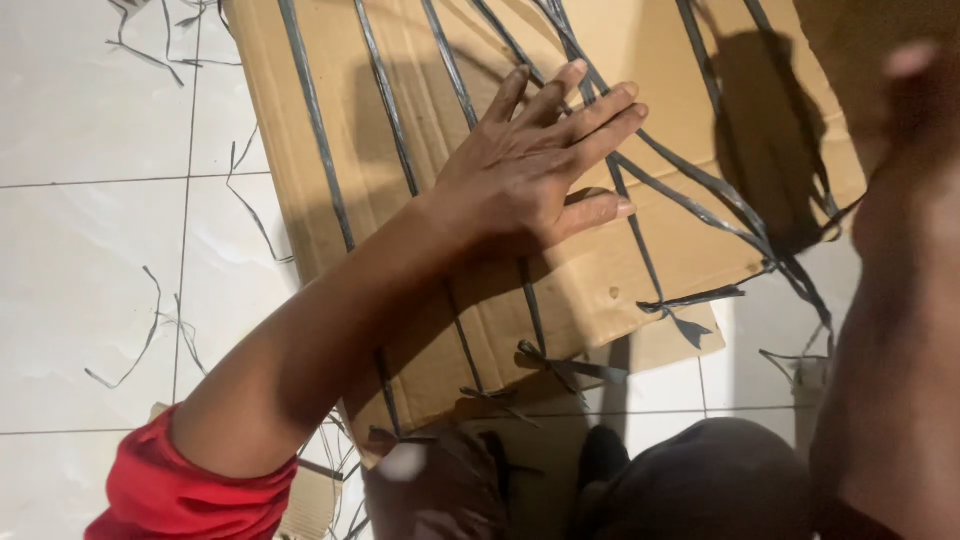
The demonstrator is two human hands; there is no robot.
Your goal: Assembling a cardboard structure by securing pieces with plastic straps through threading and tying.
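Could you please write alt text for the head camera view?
A left hand lies flat, fingers spread, on a sheet of brown cardboard crossed by long dark plastic strips, on a white tiled floor. The right hand is a blur at the right edge; a red sleeve shows bottom left.

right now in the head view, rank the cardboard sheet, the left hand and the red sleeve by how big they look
1. cardboard sheet
2. left hand
3. red sleeve
The hand and sleeve look close in size, and the sleeve is cut off by the frame edge, so that order is unsure.
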